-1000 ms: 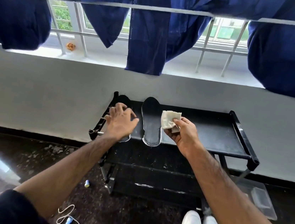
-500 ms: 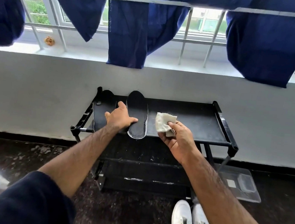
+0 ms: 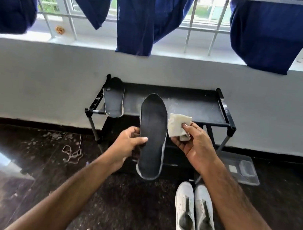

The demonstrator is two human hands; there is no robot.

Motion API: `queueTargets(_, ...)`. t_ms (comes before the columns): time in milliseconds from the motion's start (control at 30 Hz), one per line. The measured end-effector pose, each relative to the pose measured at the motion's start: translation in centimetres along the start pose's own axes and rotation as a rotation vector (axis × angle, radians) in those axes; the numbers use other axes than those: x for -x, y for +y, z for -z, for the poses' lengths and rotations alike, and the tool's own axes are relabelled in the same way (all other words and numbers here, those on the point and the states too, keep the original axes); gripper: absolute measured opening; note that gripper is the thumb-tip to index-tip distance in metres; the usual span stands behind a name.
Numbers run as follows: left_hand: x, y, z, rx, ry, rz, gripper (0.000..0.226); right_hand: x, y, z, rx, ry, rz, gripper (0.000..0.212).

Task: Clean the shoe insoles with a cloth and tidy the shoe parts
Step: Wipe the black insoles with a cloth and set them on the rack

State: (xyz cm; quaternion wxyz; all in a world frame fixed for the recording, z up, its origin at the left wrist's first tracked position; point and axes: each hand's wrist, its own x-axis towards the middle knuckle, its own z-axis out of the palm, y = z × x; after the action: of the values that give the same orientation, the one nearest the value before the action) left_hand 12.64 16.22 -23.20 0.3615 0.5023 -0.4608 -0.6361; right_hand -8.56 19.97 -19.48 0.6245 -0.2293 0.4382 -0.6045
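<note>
Wiping looks barely begun: of two insoles, one (image 3: 152, 136) is held in the air before the rack (image 3: 224, 108), left hand (image 3: 125, 148) fingers pinching its edge, right hand (image 3: 196, 145) fingers holding the one cloth (image 3: 177, 124) beside it, the other insole (image 3: 113, 100) on the rack, two shoes (image 3: 194, 215) on the floor.

2 insoles (image 3: 152, 134), black with grey edges; cloth (image 3: 178, 124), off-white; rack (image 3: 225, 112), black; 2 shoes (image 3: 194, 214), white; hanging garments (image 3: 139, 17), navy.
</note>
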Motion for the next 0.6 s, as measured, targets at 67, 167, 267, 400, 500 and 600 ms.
queueTargets(67, 3.6, -3.0, -0.3, 0.056, -0.057, 0.054, 0.018, 2.5, 1.8, 1.1, 0.027, 0.01, -0.037, 0.016)
queueTargets(167, 7.8, -6.8, -1.0, 0.092, -0.103, 0.107, 0.03, 6.2, 4.7, 2.5, 0.068, 0.033, -0.092, 0.015)
queueTargets(267, 10.5, -9.6, -1.3, 0.049, -0.118, 0.133, 0.039, 9.3, 7.3, 3.5, 0.076, 0.044, -0.156, 0.015)
queueTargets(400, 12.8, -12.4, -1.4, 0.009, -0.167, 0.185, 0.053, 11.9, 10.2, 4.8, 0.049, 0.091, -0.232, 0.018)
queueTargets(500, 13.5, -13.5, -1.5, 0.137, -0.096, 0.255, 0.035, 13.2, 11.9, 5.3, 0.079, 0.11, -0.287, 0.018)
queueTargets(600, 13.4, -14.0, -1.6, 0.342, -0.036, 0.283, 0.03, 13.6, 13.0, 5.3, 0.085, 0.075, -0.323, 0.017)
